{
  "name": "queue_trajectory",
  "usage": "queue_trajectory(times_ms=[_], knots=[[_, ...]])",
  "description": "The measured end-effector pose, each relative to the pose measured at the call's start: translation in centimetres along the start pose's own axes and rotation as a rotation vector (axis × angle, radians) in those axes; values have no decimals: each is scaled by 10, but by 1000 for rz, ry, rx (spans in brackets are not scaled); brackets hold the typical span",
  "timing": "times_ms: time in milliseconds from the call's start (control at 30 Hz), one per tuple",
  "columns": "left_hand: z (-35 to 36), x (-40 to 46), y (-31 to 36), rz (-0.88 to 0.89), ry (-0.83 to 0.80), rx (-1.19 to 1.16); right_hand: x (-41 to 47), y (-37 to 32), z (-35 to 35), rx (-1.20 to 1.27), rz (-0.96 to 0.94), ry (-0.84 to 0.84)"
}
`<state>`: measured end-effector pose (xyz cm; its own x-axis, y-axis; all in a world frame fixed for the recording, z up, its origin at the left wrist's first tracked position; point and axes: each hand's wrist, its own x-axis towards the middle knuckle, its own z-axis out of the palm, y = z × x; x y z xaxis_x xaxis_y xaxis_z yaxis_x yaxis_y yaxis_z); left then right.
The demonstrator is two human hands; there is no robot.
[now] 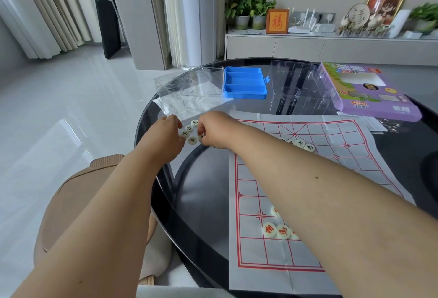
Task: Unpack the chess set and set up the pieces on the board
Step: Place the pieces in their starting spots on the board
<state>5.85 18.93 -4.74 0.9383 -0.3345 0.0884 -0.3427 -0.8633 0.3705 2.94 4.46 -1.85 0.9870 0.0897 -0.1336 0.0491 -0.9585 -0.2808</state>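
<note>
Soft, even daylight is filling the room, coming from the curtains point(47, 10) at ten o'clock. The pale floor point(71, 112) is glaring white at nine o'clock, and the dark glass surface point(203, 193) is throwing back hazy reflections. Shadows are staying faint. Wide-angle distortion is bending the edges, stretching both forearms at six o'clock. The shelf point(331, 37) at one o'clock is looking slightly soft.
</note>
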Motion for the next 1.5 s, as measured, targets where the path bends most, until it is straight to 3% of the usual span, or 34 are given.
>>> queue_trajectory(times_ms=[500, 667, 1067, 1233, 1400, 1500], knots=[[7, 5, 6, 63, -1, 93, -2, -7, -1, -22, -45, -24], [11, 11, 3, 68, -19, 246, -1, -5, 1, 6, -29, -27], [5, 9, 9, 47, -51, 254, -18, 21, -16, 114, -27, 109], [-7, 8, 47, 139, 37, 179, -36, 67, -36, 124, 69, 149], [21, 10, 116, 344, -67, 136, -50, 113, -41, 73, 173, 110], [42, 21, 136, 354, -138, 177, -57, 133, -42, 68, 217, 107]])
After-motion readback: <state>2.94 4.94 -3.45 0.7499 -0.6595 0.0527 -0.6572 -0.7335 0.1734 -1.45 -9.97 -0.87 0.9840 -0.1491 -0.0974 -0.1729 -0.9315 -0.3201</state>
